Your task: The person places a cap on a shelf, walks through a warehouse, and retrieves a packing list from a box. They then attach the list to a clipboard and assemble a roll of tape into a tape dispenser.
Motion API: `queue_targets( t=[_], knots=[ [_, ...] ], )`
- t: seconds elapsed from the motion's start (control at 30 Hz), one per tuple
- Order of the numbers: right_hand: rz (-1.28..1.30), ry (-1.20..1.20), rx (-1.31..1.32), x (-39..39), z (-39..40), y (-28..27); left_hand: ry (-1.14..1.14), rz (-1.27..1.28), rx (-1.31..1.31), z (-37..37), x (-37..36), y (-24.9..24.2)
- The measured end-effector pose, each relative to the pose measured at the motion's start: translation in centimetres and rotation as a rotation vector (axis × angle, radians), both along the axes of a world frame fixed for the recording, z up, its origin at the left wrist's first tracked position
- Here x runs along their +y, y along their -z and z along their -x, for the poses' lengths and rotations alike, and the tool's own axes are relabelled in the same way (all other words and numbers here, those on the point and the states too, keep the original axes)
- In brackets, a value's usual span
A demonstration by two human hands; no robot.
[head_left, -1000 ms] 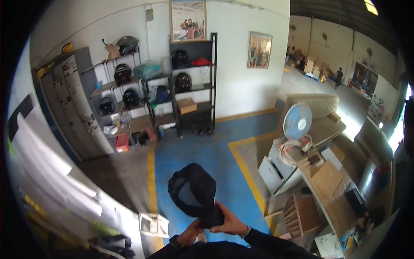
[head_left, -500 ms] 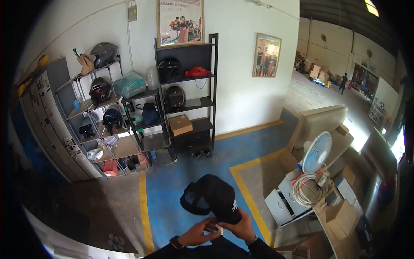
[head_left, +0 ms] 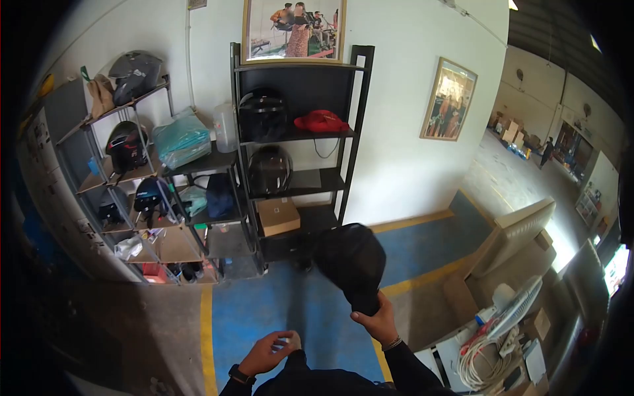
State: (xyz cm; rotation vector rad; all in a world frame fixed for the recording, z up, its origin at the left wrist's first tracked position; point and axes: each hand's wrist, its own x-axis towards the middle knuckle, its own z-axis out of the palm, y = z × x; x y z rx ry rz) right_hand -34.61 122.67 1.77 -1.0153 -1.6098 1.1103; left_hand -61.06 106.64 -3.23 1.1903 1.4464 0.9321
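A black cap (head_left: pixel 350 256) is held up in front of me over the blue floor, its crown toward the shelves. My right hand (head_left: pixel 376 321) is closed on the cap's brim, thumb on the near side. Lower and to the left, my left hand (head_left: pixel 266 352) is apart from the cap, fingers loosely bent with nothing visible in them. Below it shows the light toe of a shoe (head_left: pixel 295 340).
Ahead stands a black shelf rack (head_left: pixel 300 179) with helmets, a red cap (head_left: pixel 321 121) and a cardboard box (head_left: pixel 278 216). More helmets sit on the racks at left. At right are a fan (head_left: pixel 518 307), a coiled cable (head_left: pixel 477 364) and a sofa (head_left: pixel 518 228).
The cap has risen and turned in my right hand. My left hand has come off it and moved down to the left. The view has shifted nearer the shelves.
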Motion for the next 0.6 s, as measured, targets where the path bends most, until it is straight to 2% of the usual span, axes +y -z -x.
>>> queue_targets(
  t=[0.03,0.1,0.17,0.23,0.3,0.37,0.43,0.5,0.6],
  knots=[
    [-0.008,-0.016,0.074,2.3,0.7,1.2,0.003,-0.009,-0.008,0.7,1.7,0.9],
    [0.024,0.065,0.137,7.2,3.1,2.3,0.169,0.091,0.129,3.3,6.4,0.9],
    [0.091,0.151,0.187,11.3,4.9,2.3,0.234,0.053,0.086,5.8,10.9,0.9],
    [-0.109,0.227,0.25,15.9,7.1,1.1,0.251,0.06,0.091,8.4,15.6,0.5],
    [-0.141,0.229,0.29,19.8,8.6,-1.4,0.27,0.073,0.176,10.7,19.8,-2.9],
    [-0.199,0.226,0.34,25.7,10.3,-4.0,0.149,-0.067,0.254,13.2,24.3,-4.2],
    [-0.345,0.061,0.275,32.0,11.1,-6.6,0.081,-0.098,0.185,15.5,28.0,-3.9],
    [-0.381,0.023,-0.003,38.2,11.9,-10.0,-0.037,-0.125,0.062,17.3,31.2,-2.6],
    [-0.609,0.02,-0.027,48.4,14.8,-13.7,-0.152,-0.108,0.071,17.7,35.0,0.5]
  ],
)
